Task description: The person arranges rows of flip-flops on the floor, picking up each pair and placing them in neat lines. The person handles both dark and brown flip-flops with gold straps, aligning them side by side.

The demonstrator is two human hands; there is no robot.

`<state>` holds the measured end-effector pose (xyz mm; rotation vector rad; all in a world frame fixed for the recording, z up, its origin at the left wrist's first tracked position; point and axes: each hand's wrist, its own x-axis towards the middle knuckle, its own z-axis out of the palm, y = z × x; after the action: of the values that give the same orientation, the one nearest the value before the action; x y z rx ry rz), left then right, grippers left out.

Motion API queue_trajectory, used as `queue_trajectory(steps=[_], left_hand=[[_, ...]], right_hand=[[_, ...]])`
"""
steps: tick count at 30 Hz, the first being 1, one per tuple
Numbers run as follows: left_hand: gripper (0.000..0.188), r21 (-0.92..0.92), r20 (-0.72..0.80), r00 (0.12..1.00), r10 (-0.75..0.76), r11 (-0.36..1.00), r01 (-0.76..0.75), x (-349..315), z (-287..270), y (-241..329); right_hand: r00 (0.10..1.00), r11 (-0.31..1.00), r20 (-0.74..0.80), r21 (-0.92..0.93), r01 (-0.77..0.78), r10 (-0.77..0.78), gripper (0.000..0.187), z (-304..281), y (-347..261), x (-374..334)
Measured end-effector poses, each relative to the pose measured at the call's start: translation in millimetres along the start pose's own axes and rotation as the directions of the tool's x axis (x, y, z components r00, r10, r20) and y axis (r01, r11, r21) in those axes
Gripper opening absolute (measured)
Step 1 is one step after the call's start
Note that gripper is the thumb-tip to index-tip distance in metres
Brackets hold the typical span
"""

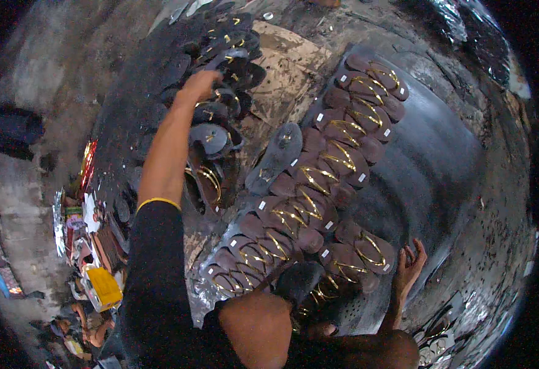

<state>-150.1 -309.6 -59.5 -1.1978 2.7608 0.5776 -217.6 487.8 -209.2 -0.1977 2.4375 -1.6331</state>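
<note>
**Left hand in the heap, right hand free**

Left hand (204,85) reaches among the dark sandals (243,76), heaped upper left; fingertips partly lost against them, so cannot tell whether it grasps one. Right hand (409,268) is released, fingers loosely spread, just beside the nearest brown sandals (381,249). These lie overlapped in rows, gold straps up, on a dark sheet (420,154). One grey sandal (288,144) lies beside the long row. Farther out: cardboard (285,52) beside the heap, yellow packet (104,288) among scraps at left.

Step in hand, judged: picking from the heap. Next move calls for a sure grip on one sandal, clear of its neighbours.
</note>
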Motion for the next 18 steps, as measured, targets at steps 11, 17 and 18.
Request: queue_trajectory(steps=[11,17,18], left_hand=[[0.038,-0.421,-0.194,0.92,0.34,0.818,-0.392,-255,-13,260],[0.044,-0.701,0.141,0.879,0.456,0.673,-0.237,-316,69,321],[0.037,-0.743,0.099,0.849,0.52,0.606,-0.284,-320,77,323]], right_hand=[[0.973,0.957,0.201,0.285,0.048,-0.109,0.038,32,-191,65],[0.809,0.842,0.585,0.466,-0.27,-0.065,0.065,56,-240,82],[0.818,0.86,0.568,0.459,-0.221,-0.093,0.068,53,-236,76]])
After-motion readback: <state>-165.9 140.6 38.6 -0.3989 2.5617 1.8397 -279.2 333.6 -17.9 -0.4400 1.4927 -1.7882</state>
